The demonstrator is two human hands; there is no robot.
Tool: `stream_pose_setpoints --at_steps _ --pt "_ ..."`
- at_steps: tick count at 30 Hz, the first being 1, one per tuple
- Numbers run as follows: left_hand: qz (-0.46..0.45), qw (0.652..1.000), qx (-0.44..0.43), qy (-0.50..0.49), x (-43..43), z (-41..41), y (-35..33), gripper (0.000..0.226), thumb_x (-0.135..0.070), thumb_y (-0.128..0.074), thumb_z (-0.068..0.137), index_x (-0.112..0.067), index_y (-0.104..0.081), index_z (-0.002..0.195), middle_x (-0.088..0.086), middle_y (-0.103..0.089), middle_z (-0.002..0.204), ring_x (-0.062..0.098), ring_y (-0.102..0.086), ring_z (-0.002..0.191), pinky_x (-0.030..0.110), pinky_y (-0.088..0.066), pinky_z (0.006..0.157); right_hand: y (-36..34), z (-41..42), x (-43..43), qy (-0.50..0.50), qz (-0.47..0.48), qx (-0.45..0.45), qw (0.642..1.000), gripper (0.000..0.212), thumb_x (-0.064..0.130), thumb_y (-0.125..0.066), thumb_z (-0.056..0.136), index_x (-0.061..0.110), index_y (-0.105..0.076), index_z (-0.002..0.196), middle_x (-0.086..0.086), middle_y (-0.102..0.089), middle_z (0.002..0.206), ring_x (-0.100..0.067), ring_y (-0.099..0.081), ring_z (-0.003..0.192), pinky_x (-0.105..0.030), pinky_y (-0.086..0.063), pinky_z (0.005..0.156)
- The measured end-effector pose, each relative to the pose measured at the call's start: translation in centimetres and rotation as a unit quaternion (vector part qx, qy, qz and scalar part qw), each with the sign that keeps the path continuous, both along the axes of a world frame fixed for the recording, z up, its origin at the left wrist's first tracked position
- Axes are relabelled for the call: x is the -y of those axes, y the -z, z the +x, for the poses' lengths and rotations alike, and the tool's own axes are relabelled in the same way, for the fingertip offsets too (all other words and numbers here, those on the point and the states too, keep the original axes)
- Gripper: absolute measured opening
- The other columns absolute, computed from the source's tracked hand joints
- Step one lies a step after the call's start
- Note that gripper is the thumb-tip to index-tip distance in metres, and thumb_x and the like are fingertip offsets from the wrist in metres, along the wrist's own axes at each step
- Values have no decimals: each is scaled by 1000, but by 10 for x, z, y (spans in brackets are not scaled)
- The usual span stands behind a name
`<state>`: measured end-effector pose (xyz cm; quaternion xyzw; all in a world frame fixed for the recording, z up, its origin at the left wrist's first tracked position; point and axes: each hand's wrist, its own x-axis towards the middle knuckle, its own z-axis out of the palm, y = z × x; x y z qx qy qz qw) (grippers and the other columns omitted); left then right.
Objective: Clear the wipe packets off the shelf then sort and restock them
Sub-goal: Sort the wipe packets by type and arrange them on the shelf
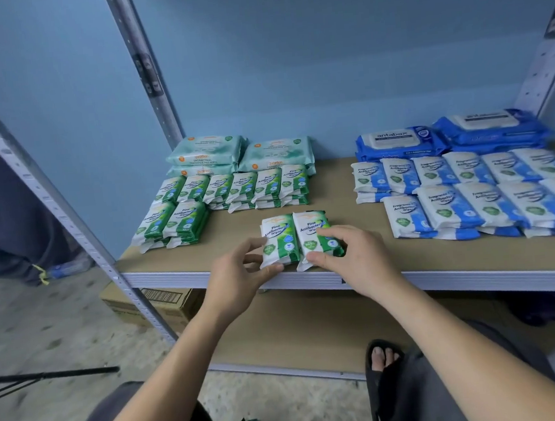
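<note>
Two pine antibacterial wipe packets [296, 228] lie side by side, touching, just behind the front edge of the shelf [477, 280]. Your left hand [238, 276] has its grip pinched on the left packet [280, 243]; your right hand [357, 260] has its grip clamped on the right packet [311, 231]. Bare board stays open behind them, between the green stacks [183, 218] and the blue stacks [470, 200].

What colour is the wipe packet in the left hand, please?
The packet is green and white; the head view shows it best.

soft even light, blurred warped edges
</note>
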<state>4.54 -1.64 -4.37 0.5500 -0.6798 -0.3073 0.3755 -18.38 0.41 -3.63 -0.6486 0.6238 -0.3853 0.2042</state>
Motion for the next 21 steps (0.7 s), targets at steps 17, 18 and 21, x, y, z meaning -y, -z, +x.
stream_pose_setpoints --at_steps 17,18,21 --pt "-84 996 33 16 20 25 2 42 -24 -88 75 -21 -74 114 -8 -66 119 -5 -62 89 12 -53 83 6 23 22 -19 -8 20 1000 44 26 -91 71 24 -76 113 10 -69 104 -10 -63 94 -30 -53 85" --pt "-89 995 42 11 22 32 1 41 -24 -88 74 -21 -75 113 -8 -66 117 -3 -63 89 12 -53 82 6 29 26 -27 -5 22 999 44 25 -91 71 24 -76 113 10 -68 104 -11 -63 95 -30 -52 86" --pt "-101 991 86 1 29 57 -1 43 -24 -89 73 -20 -75 113 -5 -66 114 1 -63 86 10 -51 77 7 50 41 -46 -2 17 999 44 25 -91 71 25 -76 112 12 -67 103 -15 -62 96 -30 -50 88"
